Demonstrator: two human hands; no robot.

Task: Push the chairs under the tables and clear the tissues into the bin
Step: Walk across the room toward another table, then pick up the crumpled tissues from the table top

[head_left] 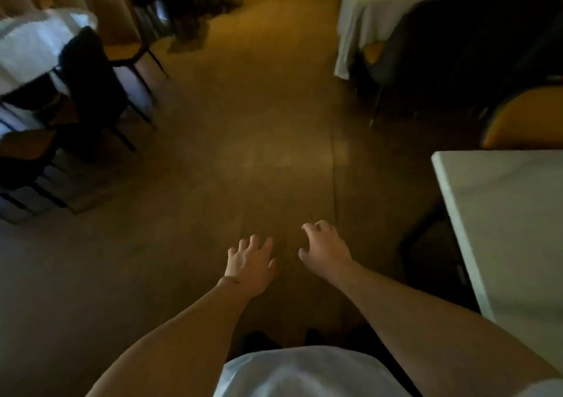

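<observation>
Head view: left hand (249,264) and right hand (327,249) hung over bare floor, fingers loosely spread, holding nothing. Dark chairs (91,82) stood out from the round table (33,40) ahead-left, nearer the left hand; no tissues visible.

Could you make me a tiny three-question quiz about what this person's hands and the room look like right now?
1. True or false: the left hand is holding a tissue.
2. Which stands at the right edge nearest the person? A) a bin B) a white table C) a trolley
3. Fill in: the dark chair at the left stands beside a table with a ____ cloth.

Key:
1. False. Both it and the right hand are empty, fingers spread over bare floor.
2. B
3. white
</observation>
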